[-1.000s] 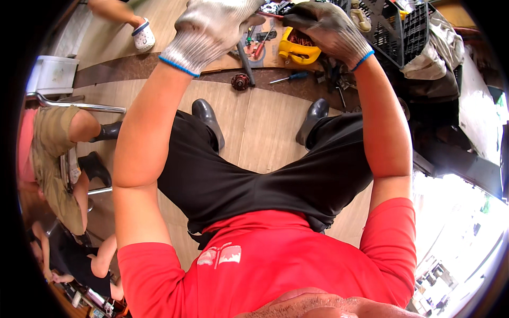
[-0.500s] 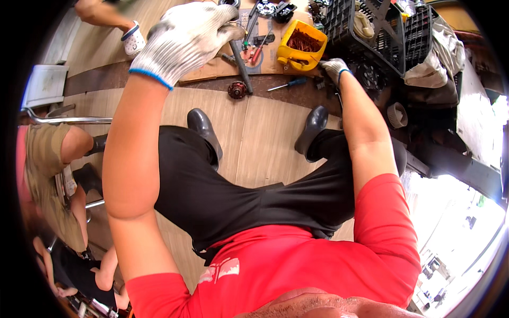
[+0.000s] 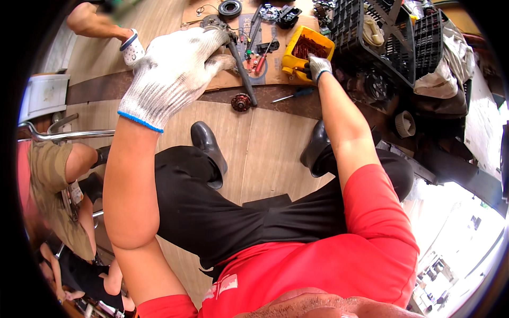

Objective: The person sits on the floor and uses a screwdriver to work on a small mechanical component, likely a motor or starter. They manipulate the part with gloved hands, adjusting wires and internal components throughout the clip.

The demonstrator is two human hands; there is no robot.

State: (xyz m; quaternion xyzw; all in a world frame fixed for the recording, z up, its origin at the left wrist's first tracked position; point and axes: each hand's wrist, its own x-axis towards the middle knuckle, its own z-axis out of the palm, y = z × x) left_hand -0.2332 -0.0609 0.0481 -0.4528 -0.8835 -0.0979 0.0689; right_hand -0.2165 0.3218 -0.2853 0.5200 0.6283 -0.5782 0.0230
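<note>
My left hand [image 3: 177,66], in a white knitted glove with a blue cuff, is raised over the left of the work area with its fingers curled closed. A grey metal part [image 3: 213,22] shows just beyond the knuckles; the glove hides what the fingers grip. My gloved right hand [image 3: 320,68] is at the near right side of a cut-open yellow jug [image 3: 289,59] holding reddish-brown slender pieces [image 3: 306,46]. Its fingers reach over the rim beside something dark, and their grip is not clear. A long dark bar [image 3: 243,74] lies beside my left hand.
A reddish-brown round part [image 3: 241,102] and a screwdriver [image 3: 295,95] lie along the near edge. A black ring [image 3: 229,8] and a red-handled tool [image 3: 261,63] lie on cardboard [image 3: 225,80]. Black crates [image 3: 389,58] stand right. Another person's foot [image 3: 132,49] is at far left.
My right hand has moved left from beside the yellow jug to its rim. My left hand has shifted slightly left and lower in view, and the grey part beyond it now shows.
</note>
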